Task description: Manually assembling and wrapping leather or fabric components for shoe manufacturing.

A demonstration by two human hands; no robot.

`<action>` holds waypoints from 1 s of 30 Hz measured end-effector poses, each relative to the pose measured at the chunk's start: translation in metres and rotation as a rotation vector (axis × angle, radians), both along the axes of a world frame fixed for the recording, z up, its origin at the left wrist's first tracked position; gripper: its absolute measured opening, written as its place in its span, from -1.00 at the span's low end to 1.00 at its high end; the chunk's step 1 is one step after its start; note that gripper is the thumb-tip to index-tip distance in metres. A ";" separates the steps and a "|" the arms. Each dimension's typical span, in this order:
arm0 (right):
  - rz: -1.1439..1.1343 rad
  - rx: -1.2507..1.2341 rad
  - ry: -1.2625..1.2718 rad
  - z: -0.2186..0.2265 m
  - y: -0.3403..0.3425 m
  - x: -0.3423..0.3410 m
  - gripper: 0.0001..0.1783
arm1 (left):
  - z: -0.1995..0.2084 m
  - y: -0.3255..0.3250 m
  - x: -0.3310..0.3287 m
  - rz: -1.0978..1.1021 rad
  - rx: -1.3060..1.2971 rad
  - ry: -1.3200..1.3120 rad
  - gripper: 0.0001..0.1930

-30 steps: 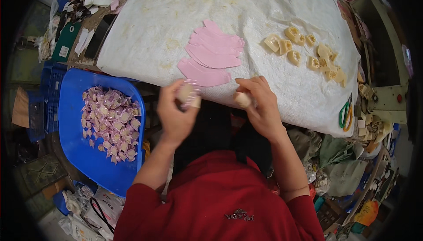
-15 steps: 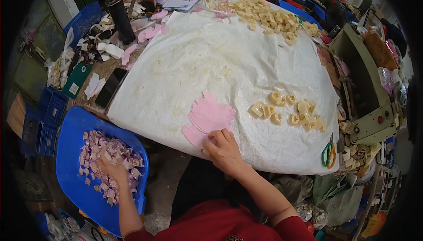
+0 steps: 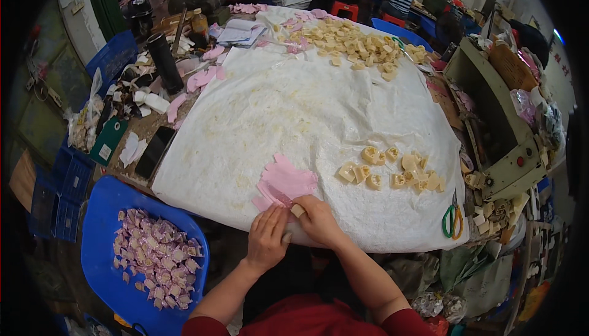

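Note:
A fanned stack of flat pink cut pieces [image 3: 287,176] lies near the front edge of the white-covered table [image 3: 245,115]. My left hand [image 3: 268,238] is at its near edge, fingers pressed together on a pink piece, thumb lower down. Beside it, my right hand [image 3: 318,219] pinches a small cream block [image 3: 297,211] between thumb and fingers, close against the pink pieces. The fingertips of both hands nearly meet, so part of what lies between them is hidden. Several hollow cream blocks [image 3: 374,181] sit on the cover to the right.
A blue basin [image 3: 92,231] holding many small purple-and-white pieces [image 3: 156,256] stands at lower left. Green-and-orange-handled scissors [image 3: 453,220] lie at the table's right edge. A larger cream heap [image 3: 356,44] is at the far end. A phone [image 3: 154,152] and black flask [image 3: 164,63] are left.
My left hand has left the blue basin and come to the pink pieces beside my right hand. The right hand now shows a cream block in its pinch. The view has shifted slightly.

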State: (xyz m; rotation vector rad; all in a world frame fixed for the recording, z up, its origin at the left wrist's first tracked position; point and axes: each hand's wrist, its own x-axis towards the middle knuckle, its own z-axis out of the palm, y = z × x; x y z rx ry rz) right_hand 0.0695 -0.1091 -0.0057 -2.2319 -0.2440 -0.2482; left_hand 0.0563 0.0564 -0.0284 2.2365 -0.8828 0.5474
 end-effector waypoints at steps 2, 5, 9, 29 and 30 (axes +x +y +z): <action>-0.083 0.144 0.074 0.006 -0.007 -0.005 -0.83 | -0.005 -0.001 -0.004 0.059 0.197 -0.018 -0.52; -0.214 0.335 0.083 0.008 -0.023 -0.014 -0.83 | -0.005 -0.001 -0.005 0.045 0.211 0.002 -0.52; -0.288 0.197 -0.137 0.027 -0.046 -0.029 -0.85 | 0.009 -0.001 -0.014 0.045 0.185 0.116 -0.50; -0.442 -0.170 -0.204 0.013 -0.130 -0.034 -0.55 | 0.035 -0.057 -0.023 -0.296 -1.073 1.438 -0.61; -0.454 -0.174 -0.204 0.013 -0.132 -0.028 -0.55 | 0.035 -0.059 -0.025 -0.274 -1.110 1.471 -0.61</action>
